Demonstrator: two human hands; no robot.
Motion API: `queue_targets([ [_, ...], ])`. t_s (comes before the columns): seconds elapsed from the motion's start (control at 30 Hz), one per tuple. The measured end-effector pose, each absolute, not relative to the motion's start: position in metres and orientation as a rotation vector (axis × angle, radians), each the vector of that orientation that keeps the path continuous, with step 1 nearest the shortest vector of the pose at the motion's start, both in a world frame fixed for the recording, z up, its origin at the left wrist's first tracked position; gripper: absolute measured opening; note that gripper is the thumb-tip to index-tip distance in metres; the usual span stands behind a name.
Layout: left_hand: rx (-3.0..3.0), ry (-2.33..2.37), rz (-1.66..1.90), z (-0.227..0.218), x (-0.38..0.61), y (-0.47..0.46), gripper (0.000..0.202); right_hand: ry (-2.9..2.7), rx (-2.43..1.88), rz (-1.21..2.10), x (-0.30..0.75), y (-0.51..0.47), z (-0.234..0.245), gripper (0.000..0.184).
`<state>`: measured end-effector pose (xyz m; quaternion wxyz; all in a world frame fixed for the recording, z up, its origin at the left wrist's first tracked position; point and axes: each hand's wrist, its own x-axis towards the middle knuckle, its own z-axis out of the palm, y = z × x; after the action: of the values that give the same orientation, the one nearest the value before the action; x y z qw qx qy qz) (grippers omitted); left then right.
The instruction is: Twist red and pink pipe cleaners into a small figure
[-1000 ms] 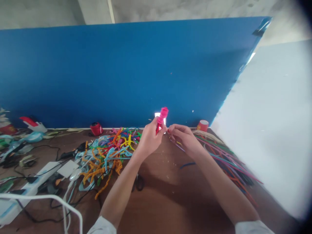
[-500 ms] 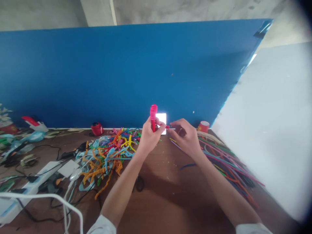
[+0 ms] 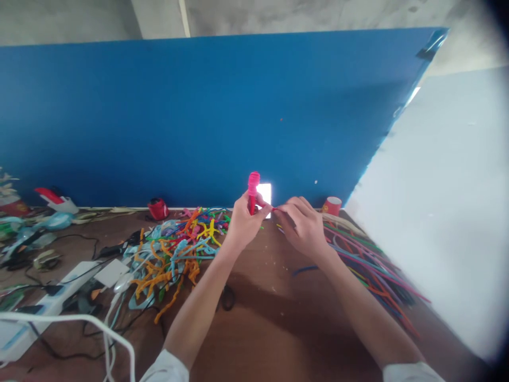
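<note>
Near the frame's centre, the left hand (image 3: 247,222) grips the pink rod (image 3: 253,183) upright while the right hand (image 3: 304,225) pinches a red tip (image 3: 273,209) beside it, between the heap (image 3: 165,265), lower left, and the stems (image 3: 369,262), lower right.

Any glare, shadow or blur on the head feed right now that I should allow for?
Head view: the glaring white rectangle is blown out, showing no detail; head view: a soft shadow darkens part of the brown wood-look tabletop; head view: the thin red strand between the bare left hand and bare right hand looks too soft to trace; head view: upper-right corner blurs to black.
</note>
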<state>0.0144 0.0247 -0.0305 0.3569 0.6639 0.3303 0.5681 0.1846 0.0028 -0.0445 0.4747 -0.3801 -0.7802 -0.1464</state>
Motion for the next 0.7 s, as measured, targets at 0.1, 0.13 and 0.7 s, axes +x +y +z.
queue_targets([
  [0.1, 1.860, 0.933, 1.459, -0.030, 0.015, 0.023, 0.011, -1.866, -1.012, -0.075, 0.181, 0.004, -0.044, 0.016],
  [0.13, 1.916, 0.962, 1.457, -0.029, 0.016, 0.021, 0.009, -1.825, -1.026, 0.097, 0.180, 0.003, -0.044, 0.017],
  [0.7, 1.554, 0.701, 1.409, -0.023, 0.013, 0.016, 0.026, -1.742, -0.878, 0.398, 0.185, -0.010, -0.028, 0.012],
])
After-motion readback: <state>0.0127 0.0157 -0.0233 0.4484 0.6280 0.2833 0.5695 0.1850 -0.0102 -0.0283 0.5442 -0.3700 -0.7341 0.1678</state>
